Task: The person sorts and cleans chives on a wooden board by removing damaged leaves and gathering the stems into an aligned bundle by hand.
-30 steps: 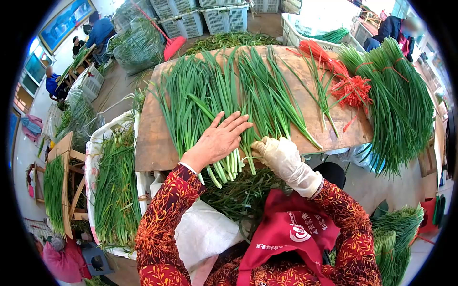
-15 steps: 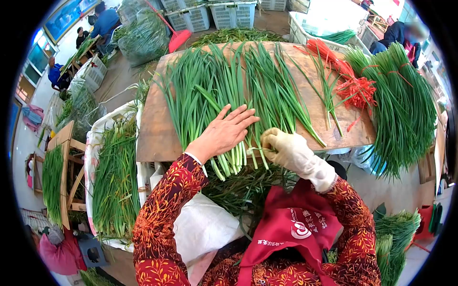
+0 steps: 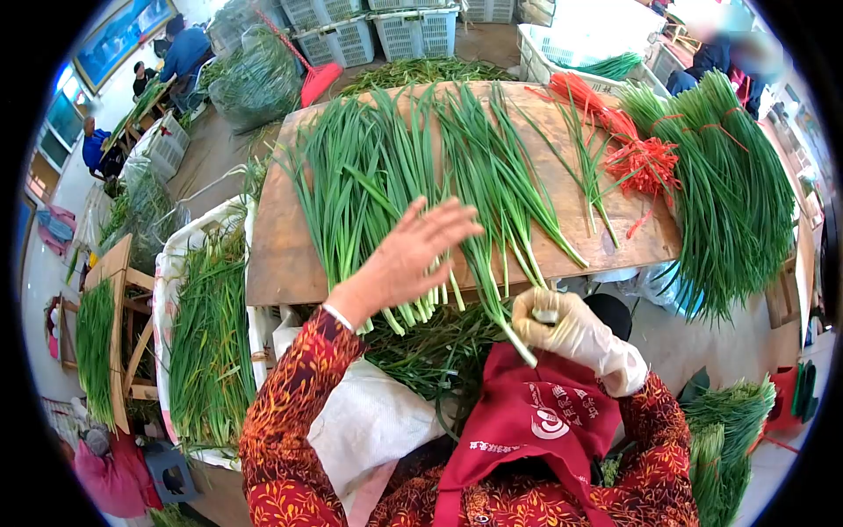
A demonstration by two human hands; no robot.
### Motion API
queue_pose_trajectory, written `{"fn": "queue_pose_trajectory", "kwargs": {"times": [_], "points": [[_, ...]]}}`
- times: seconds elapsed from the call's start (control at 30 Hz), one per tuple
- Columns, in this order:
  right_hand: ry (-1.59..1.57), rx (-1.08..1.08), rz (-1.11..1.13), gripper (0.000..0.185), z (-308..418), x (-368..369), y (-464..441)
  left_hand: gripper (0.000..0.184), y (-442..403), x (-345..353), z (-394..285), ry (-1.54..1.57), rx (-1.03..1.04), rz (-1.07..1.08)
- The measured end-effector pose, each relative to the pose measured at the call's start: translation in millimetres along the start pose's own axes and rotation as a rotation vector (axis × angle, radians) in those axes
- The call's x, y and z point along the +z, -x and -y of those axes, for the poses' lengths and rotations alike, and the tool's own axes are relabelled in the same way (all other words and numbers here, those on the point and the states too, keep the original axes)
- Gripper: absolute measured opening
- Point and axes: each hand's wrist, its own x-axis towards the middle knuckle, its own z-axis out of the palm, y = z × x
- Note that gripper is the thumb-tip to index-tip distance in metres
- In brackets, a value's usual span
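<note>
My bare left hand (image 3: 408, 259), fingers spread and slightly blurred, hovers over the lower stalks of the left pile of long green leaves (image 3: 351, 193) on the wooden board (image 3: 285, 263). My right hand (image 3: 571, 329), in a pale glove, is curled beyond the board's near edge, fingertips pinched together; what is between them is too small to name. Just left of the glove, a few pale stalk ends (image 3: 518, 341) stick out over the edge from the right pile (image 3: 492, 167). Whether the glove touches them is unclear.
Red ties (image 3: 645, 162) and tied green bundles (image 3: 733, 193) lie on the board's right. A white-lined crate of leaves (image 3: 211, 334) stands left. Stacked crates (image 3: 421, 37) and a red dustpan (image 3: 320, 83) are behind. People sit at the far left and far right.
My left hand has lifted slightly off the stalks. My gloved right hand has moved down and right, away from the board, and some stalks now extend farther over the near edge.
</note>
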Motion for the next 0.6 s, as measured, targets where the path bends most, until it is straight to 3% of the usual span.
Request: {"fn": "queue_pose_trajectory", "kwargs": {"times": [0.17,0.23,0.3,0.4,0.47,0.53,0.57,0.6], "points": [[0.134,-0.005,-0.135,0.014,0,1,-8,0.053,1,19,-40,0.067,0.177,0.085],[0.218,-0.009,-0.121,0.014,1,5,-5,0.038,-5,17,-44,-0.061,0.248,0.07],[0.083,0.127,-0.029,0.014,18,0,10,0.032,-7,20,-38,-0.14,0.304,0.051],[-0.137,0.175,0.12,0.012,51,-32,58,0.028,-8,14,-22,-0.253,0.211,-0.082],[-0.374,-0.183,0.224,0.009,43,-64,94,0.028,-13,-3,-4,-0.299,0.166,-0.204],[-0.435,-0.716,0.154,0.008,24,-78,104,0.029,-26,-30,-3,-0.286,0.106,-0.391],[-0.517,-0.703,0.165,0.013,21,-86,112,0.029,-34,-43,-2,-0.265,0.12,-0.507],[-0.494,-0.391,0.079,0.016,15,-90,119,0.027,-43,-62,-11,-0.256,0.099,-0.594]]}}
